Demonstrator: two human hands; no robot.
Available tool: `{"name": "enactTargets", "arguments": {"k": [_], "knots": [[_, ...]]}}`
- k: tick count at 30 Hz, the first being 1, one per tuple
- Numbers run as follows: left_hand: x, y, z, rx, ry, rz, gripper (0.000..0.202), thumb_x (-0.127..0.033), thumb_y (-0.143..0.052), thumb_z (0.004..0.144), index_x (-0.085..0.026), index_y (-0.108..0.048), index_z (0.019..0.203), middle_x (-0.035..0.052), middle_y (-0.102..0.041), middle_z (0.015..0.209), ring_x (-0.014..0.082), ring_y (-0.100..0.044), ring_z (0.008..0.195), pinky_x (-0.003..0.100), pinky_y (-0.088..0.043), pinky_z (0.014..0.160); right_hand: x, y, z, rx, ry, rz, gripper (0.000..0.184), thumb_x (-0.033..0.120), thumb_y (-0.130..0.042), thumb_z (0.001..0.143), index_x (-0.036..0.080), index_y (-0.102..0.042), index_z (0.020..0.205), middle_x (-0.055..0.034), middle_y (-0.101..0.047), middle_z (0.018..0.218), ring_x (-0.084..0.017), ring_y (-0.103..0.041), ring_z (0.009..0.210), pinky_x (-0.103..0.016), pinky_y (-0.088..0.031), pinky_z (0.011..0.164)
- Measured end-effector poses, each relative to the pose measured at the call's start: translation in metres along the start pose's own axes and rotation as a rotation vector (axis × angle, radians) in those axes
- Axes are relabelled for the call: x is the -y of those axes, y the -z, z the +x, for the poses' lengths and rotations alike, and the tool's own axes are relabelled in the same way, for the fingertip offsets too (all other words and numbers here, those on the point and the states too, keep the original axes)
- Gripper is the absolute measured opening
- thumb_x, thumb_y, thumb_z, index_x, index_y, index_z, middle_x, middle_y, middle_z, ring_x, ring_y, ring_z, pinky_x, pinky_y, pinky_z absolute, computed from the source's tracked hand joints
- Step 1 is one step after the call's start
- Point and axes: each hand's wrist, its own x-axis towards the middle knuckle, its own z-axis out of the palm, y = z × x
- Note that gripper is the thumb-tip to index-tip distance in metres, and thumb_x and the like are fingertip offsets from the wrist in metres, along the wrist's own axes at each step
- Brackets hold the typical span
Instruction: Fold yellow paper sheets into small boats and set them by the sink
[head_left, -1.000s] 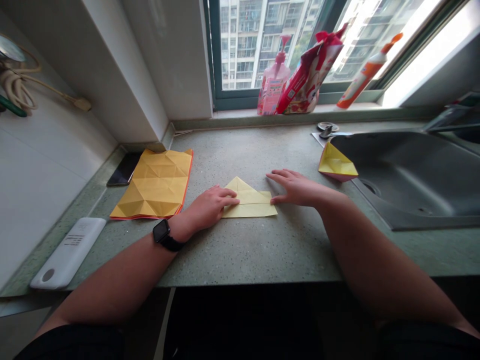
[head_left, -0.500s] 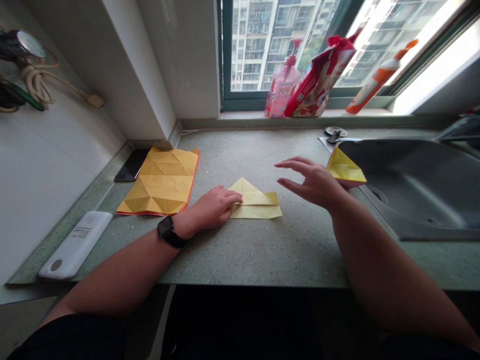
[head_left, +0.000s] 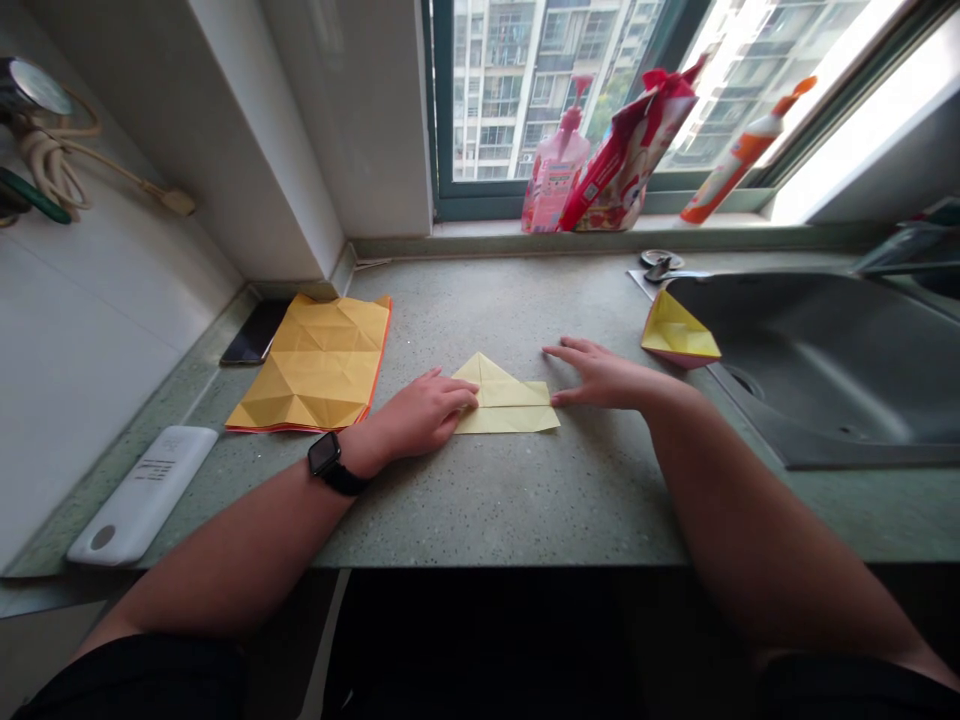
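Observation:
A pale yellow sheet of paper point(head_left: 504, 420) lies on the counter, folded to a peak at the top with a flat band along its lower edge. My left hand point(head_left: 426, 412) rests over its left end, fingers laid flat on the paper and covering that part. At the other end, my right hand point(head_left: 604, 378) is open with the fingers apart; its thumb tip is at the paper's right edge, and I cannot tell whether it touches. Behind the right hand, by the sink, sits a folded yellow paper shape point(head_left: 679, 330) with a hollow inside.
Left of my hands lies a stack of creased orange-yellow paper point(head_left: 319, 360), near a dark phone point(head_left: 259, 332) and a white power bank point(head_left: 146, 495). The sink point(head_left: 847, 370) is at right. A pink pump bottle point(head_left: 555, 180), red bag point(head_left: 626, 160) and orange-white bottle point(head_left: 739, 165) line the windowsill.
My right hand has come down and toward the paper, its thumb now at the right edge. The left hand stays on the paper. The whole view has shifted slightly.

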Motion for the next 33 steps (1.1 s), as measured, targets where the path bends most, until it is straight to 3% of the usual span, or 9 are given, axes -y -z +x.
{"name": "enactTargets", "arguments": {"k": [3, 7, 8, 10, 13, 18, 27, 33], "knots": [[0.000, 0.000, 0.000, 0.013, 0.001, -0.004, 0.028, -0.013, -0.054, 0.104, -0.024, -0.074, 0.120, 0.0072, -0.073, 0.146, 0.0266, -0.070, 0.134, 0.063, -0.037, 0.131, 0.005, 0.013, -0.005, -0.114, 0.082, 0.073, 0.079, 0.048, -0.081, 0.081, 0.030, -0.063, 0.156, -0.0134, -0.062, 0.160, -0.041, -0.058, 0.149, -0.061, -0.049, 0.123], [0.000, -0.002, 0.000, 0.028, 0.011, -0.009, 0.028, -0.019, -0.053, 0.108, -0.024, -0.074, 0.126, 0.0090, -0.069, 0.153, 0.0269, -0.066, 0.140, 0.065, -0.034, 0.132, 0.041, 0.025, -0.012, -0.667, 0.245, 0.189, 0.038, 0.026, -0.063, 0.094, 0.028, -0.079, 0.129, -0.0104, -0.076, 0.131, -0.031, -0.072, 0.123, -0.054, -0.058, 0.111], [0.000, -0.003, 0.000, 0.032, 0.016, -0.010, 0.028, -0.021, -0.052, 0.110, -0.024, -0.073, 0.128, 0.0097, -0.067, 0.155, 0.0271, -0.064, 0.142, 0.065, -0.033, 0.133, 0.052, 0.023, -0.013, -0.725, 0.286, 0.199, 0.033, 0.025, -0.062, 0.096, 0.028, -0.081, 0.123, -0.0096, -0.077, 0.123, -0.029, -0.074, 0.115, -0.051, -0.060, 0.105], [-0.001, -0.004, 0.001, 0.043, 0.023, -0.011, 0.031, -0.024, -0.050, 0.112, -0.024, -0.072, 0.134, 0.0108, -0.064, 0.159, 0.0275, -0.061, 0.146, 0.067, -0.029, 0.134, 0.074, 0.012, -0.015, -0.658, 0.387, 0.191, 0.027, 0.022, -0.060, 0.099, 0.028, -0.084, 0.110, -0.0070, -0.079, 0.111, -0.024, -0.075, 0.098, -0.043, -0.062, 0.092], [-0.002, -0.004, 0.000, 0.058, 0.022, -0.003, 0.036, -0.028, -0.050, 0.113, -0.026, -0.069, 0.143, 0.0105, -0.061, 0.163, 0.0276, -0.057, 0.151, 0.067, -0.024, 0.136, 0.095, -0.010, -0.014, -0.415, 0.471, 0.144, 0.032, 0.017, -0.057, 0.099, 0.028, -0.085, 0.107, -0.0047, -0.080, 0.107, -0.020, -0.075, 0.091, -0.036, -0.059, 0.083], [-0.001, -0.003, 0.000, 0.082, 0.020, 0.013, 0.037, -0.036, -0.052, 0.114, -0.029, -0.069, 0.146, 0.0099, -0.061, 0.162, 0.0283, -0.055, 0.153, 0.067, -0.021, 0.136, 0.102, -0.029, -0.008, -0.219, 0.389, 0.112, 0.038, 0.011, -0.063, 0.093, 0.033, -0.087, 0.113, -0.0040, -0.080, 0.115, -0.020, -0.075, 0.094, -0.034, -0.057, 0.085], [-0.004, -0.003, 0.000, 0.059, 0.024, 0.024, 0.035, -0.034, -0.056, 0.113, -0.028, -0.072, 0.144, 0.0116, -0.062, 0.160, 0.0300, -0.054, 0.152, 0.067, -0.026, 0.135, 0.105, -0.030, -0.008, -0.170, 0.388, 0.088, 0.037, 0.014, -0.069, 0.094, 0.038, -0.087, 0.117, -0.0050, -0.076, 0.117, -0.021, -0.074, 0.097, -0.036, -0.058, 0.089], [-0.007, 0.007, -0.004, -0.014, 0.086, 0.118, 0.024, -0.034, -0.063, 0.109, -0.030, -0.083, 0.123, 0.0128, -0.062, 0.157, 0.0325, -0.056, 0.149, 0.073, -0.026, 0.132, 0.106, -0.030, -0.010, -0.157, 0.381, 0.082, 0.026, 0.027, -0.073, 0.098, 0.037, -0.087, 0.118, -0.0070, -0.076, 0.119, -0.023, -0.073, 0.098, -0.039, -0.059, 0.087]]}}
